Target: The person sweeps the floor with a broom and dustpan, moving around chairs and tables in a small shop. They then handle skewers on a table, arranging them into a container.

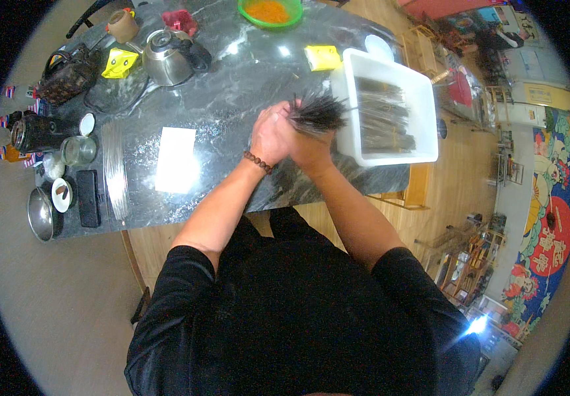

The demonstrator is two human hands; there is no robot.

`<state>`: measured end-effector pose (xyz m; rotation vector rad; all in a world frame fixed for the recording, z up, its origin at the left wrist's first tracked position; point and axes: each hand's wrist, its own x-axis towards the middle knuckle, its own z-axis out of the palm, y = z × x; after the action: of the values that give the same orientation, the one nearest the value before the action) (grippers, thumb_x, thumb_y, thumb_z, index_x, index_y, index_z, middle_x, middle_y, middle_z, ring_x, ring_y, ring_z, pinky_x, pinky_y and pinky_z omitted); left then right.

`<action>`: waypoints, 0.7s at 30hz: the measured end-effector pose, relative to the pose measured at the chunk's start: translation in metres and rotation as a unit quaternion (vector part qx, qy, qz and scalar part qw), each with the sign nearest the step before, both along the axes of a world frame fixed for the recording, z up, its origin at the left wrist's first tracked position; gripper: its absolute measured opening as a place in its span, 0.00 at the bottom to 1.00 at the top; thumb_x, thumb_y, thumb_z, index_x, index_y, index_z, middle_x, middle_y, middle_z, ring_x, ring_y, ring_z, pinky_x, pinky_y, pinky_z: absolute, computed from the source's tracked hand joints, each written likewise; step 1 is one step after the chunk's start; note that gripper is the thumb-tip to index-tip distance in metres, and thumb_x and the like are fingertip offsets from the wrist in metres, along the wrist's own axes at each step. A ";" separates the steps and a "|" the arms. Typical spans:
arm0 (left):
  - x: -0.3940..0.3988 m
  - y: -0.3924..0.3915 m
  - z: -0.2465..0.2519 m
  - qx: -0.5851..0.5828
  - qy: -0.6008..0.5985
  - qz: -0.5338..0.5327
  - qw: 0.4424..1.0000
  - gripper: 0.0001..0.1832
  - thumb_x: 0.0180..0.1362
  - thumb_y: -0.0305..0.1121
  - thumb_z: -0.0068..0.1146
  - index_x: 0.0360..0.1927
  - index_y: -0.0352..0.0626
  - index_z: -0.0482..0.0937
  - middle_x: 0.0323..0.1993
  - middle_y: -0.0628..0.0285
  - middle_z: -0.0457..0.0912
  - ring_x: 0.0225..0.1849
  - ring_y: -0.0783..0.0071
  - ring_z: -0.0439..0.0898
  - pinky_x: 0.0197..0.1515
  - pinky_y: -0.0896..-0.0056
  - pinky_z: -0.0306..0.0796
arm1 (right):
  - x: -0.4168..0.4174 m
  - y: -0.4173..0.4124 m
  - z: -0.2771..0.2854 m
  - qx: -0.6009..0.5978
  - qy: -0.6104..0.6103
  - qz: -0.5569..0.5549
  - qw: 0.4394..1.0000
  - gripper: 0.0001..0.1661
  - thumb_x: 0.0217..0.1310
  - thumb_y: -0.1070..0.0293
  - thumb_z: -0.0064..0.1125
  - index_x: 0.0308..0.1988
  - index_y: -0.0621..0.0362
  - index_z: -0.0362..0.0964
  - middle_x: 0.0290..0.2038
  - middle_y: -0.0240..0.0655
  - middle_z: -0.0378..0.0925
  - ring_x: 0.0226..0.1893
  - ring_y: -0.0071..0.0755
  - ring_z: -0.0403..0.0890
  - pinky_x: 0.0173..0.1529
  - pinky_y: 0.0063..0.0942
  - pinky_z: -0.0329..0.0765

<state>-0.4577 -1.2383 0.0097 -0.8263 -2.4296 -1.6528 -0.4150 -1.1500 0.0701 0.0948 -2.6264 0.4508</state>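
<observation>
Above the dark marbled table, my left hand and my right hand are pressed together around a bundle of thin dark strands. The strand ends fan out past my fingers, towards the white plastic bin on the right. Inside that bin lie several similar bundles of thin strands, side by side. My palms hide the lower part of the held bundle. A sheet of white paper lies left of my hands. Farther left is a flat row of thin silvery rods, probably metal wire.
A metal kettle, yellow packets and a green bowl with orange contents stand at the back. Along the left edge are a dark bag, a glass jar, a black phone-like slab and a metal bowl.
</observation>
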 end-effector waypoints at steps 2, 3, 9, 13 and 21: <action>0.000 -0.001 0.015 -0.027 -0.012 -0.012 0.999 0.17 0.62 0.35 0.49 0.48 0.39 0.82 0.45 0.49 0.84 0.50 0.51 0.81 0.56 0.57 0.71 | 0.000 -0.006 -0.014 -0.318 -0.008 -0.035 0.947 0.08 0.62 0.68 0.63 0.40 0.60 0.76 0.35 0.30 0.82 0.35 0.22 0.80 0.43 0.27 0.76; 0.000 -0.001 0.018 -0.033 -0.016 -0.011 0.999 0.17 0.62 0.36 0.49 0.49 0.40 0.82 0.45 0.49 0.84 0.50 0.50 0.81 0.56 0.57 0.71 | 0.000 -0.009 -0.017 -0.466 -0.010 -0.050 0.883 0.07 0.63 0.68 0.62 0.40 0.59 0.77 0.34 0.30 0.82 0.34 0.22 0.79 0.42 0.26 0.75; 0.009 0.009 0.024 0.066 -0.177 0.039 0.981 0.18 0.68 0.41 0.45 0.51 0.44 0.81 0.45 0.50 0.84 0.48 0.49 0.82 0.51 0.56 0.75 | -0.003 -0.020 0.030 -0.568 -0.056 -0.080 0.817 0.08 0.68 0.66 0.58 0.36 0.59 0.76 0.31 0.26 0.78 0.32 0.18 0.76 0.38 0.23 0.73; 0.017 0.006 0.048 -0.001 -0.267 0.036 0.963 0.17 0.68 0.42 0.47 0.54 0.50 0.80 0.45 0.53 0.85 0.48 0.53 0.84 0.48 0.58 0.77 | -0.003 -0.026 0.036 -0.582 -0.040 -0.111 0.804 0.04 0.66 0.71 0.59 0.35 0.59 0.76 0.29 0.26 0.77 0.29 0.17 0.75 0.34 0.23 0.73; 0.027 0.004 0.009 0.069 -0.106 0.039 0.991 0.17 0.62 0.36 0.57 0.53 0.42 0.78 0.50 0.55 0.83 0.52 0.57 0.82 0.53 0.63 0.75 | 0.016 -0.018 0.029 -0.594 -0.018 -0.075 0.801 0.07 0.62 0.70 0.62 0.34 0.62 0.79 0.28 0.27 0.82 0.27 0.19 0.81 0.33 0.26 0.77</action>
<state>-0.4305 -1.2346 0.0184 -0.5544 -2.4087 -1.9415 -0.3989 -1.1676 0.0987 -0.5212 -1.8850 1.9067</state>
